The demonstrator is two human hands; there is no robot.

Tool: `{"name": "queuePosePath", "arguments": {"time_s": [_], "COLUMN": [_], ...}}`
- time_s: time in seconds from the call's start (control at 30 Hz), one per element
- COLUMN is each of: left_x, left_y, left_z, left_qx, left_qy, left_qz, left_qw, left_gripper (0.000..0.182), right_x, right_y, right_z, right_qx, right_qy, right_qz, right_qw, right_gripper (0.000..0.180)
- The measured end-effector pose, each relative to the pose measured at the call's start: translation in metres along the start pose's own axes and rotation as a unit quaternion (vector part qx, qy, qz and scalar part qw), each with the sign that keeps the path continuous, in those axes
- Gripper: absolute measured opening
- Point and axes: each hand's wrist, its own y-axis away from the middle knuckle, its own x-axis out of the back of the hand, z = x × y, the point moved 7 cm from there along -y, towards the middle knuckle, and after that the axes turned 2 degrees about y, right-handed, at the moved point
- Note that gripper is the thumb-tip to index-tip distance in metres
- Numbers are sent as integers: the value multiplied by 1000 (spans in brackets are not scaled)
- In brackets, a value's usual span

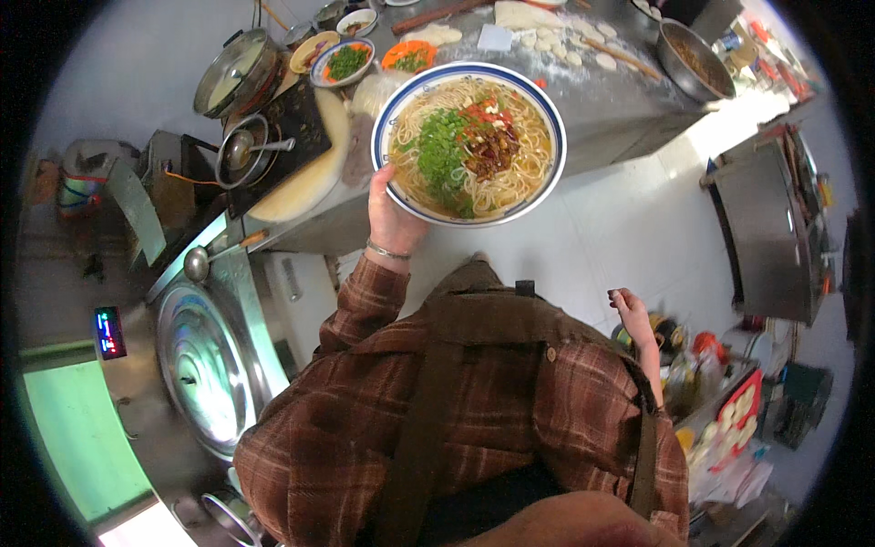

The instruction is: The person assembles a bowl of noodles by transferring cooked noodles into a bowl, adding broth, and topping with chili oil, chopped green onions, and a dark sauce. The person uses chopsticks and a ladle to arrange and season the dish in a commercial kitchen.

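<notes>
A large white bowl with blue rim bands [555, 123] holds noodles in broth, topped with chopped greens [439, 152], diced red pieces and a dark brown sauce [493, 152]. My left hand [396, 217] supports it from the near left edge, thumb on the rim and the other fingers hidden underneath. Off to the right, over the floor, my right hand [629, 308] hangs away from the bowl. Its fingers are curled and nothing shows in them; whether they are fully closed is unclear.
A floured worktop [601, 130] bears dough pieces [543, 42], a rolling pin [622, 57] and bowls of greens [347, 63]. Left are a wok [232, 75], a ladle [197, 262] and a large metal lid [202, 369]. A metal cabinet [769, 225] and red tray [752, 383] stand right.
</notes>
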Motion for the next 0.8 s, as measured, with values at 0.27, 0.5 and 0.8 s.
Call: {"name": "queuePosePath", "arguments": {"time_s": [0.27,0.5,0.8], "left_x": [-38,-60,-75], "left_y": [-174,-277,-373], "left_z": [-31,-23,-22], "left_qx": [-10,-42,-195], "left_qy": [17,37,94], "left_qz": [-30,6,81], "left_qw": [999,998,973], "left_gripper": [58,53,51], "right_x": [113,195,206], "right_y": [-177,-300,-553], "right_z": [-112,-201,-392], "right_qx": [98,104,240], "right_qy": [18,-55,-32], "right_qz": [42,40,-93], "right_qw": [994,992,966], "right_gripper": [37,39,37]}}
